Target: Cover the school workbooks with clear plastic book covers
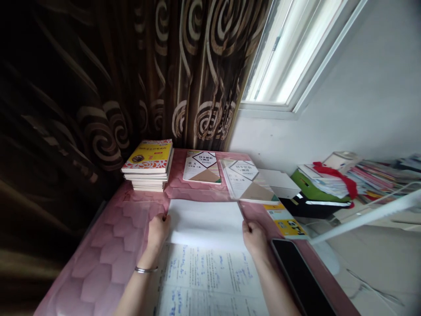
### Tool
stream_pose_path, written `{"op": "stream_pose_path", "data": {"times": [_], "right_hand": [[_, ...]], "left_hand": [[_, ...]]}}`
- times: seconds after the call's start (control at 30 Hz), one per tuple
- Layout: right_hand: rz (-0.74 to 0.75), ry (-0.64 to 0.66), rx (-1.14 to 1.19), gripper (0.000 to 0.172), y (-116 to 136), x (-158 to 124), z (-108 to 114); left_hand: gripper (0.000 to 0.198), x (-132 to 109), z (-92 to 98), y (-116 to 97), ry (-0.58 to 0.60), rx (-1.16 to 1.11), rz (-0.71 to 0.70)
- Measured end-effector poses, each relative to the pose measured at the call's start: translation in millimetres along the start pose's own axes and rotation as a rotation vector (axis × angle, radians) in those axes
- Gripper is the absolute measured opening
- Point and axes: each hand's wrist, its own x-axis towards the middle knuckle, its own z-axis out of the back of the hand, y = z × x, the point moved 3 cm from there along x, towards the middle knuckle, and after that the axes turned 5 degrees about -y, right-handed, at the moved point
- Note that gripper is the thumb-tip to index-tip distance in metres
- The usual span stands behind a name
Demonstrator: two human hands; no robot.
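Between my two hands is a blank white sheet (205, 221), gripped at its left and right edges. My left hand (159, 230), with a silver bangle on the wrist, is closed on the left edge. On the opposite side my right hand (255, 237) is closed on the right edge. Below the sheet, nearer to me, lies a printed page (210, 281) covered with blue handwriting. Whether the sheet and the page belong to one booklet I cannot tell. A dark phone-like slab (301, 278) lies just right of my right forearm.
On the pink table (108, 250) stands a book stack (148, 162) at back left. Two workbooks (201, 166) lie at the back, beside a white box (279, 182). A yellow panda booklet (287, 226) and a white lamp arm (365, 217) are on the right. Dark curtains (184, 79) hang behind.
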Motion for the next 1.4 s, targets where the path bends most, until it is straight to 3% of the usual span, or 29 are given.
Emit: {"op": "stream_pose_path", "data": {"times": [0.1, 0.23, 0.3, 0.5, 0.73, 1.0, 1.23, 1.4], "right_hand": [[-0.034, 0.004, -0.068, 0.031, 5.5, -2.5, -0.6], [-0.044, -0.011, -0.099, 0.031, 8.6, -3.8, -1.8], [-0.004, -0.032, -0.097, 0.031, 6.4, -2.3, -2.6], [0.063, -0.025, -0.011, 0.032, -7.4, 6.0, -5.5], [0.048, -0.035, 0.020, 0.036, -10.0, 7.3, -7.8], [0.031, 0.044, 0.157, 0.040, -12.7, 8.4, -10.2], [0.062, 0.031, -0.079, 0.036, 4.1, 10.7, -5.1], [0.029, 0.006, 0.166, 0.037, -0.3, 8.9, -0.4]], "left_hand": [[0.029, 2.7, 1.8, 4.8, 0.009, -0.062, 0.021], [0.039, 5.0, 4.1, 16.0, 0.222, -0.347, 0.063], [0.037, 4.3, 5.6, 18.1, 0.266, -0.411, 0.040], [0.028, 0.2, 5.8, 10.2, 0.099, -0.124, 0.043], [0.029, -1.5, 5.5, 5.0, 0.057, -0.051, 0.033], [0.030, -4.5, 6.6, 2.9, 0.021, -0.036, -0.013], [0.028, -5.6, 4.6, 1.3, -0.013, 0.056, -0.038], [0.027, -4.7, 3.2, 3.9, -0.018, 0.030, -0.043]]}}
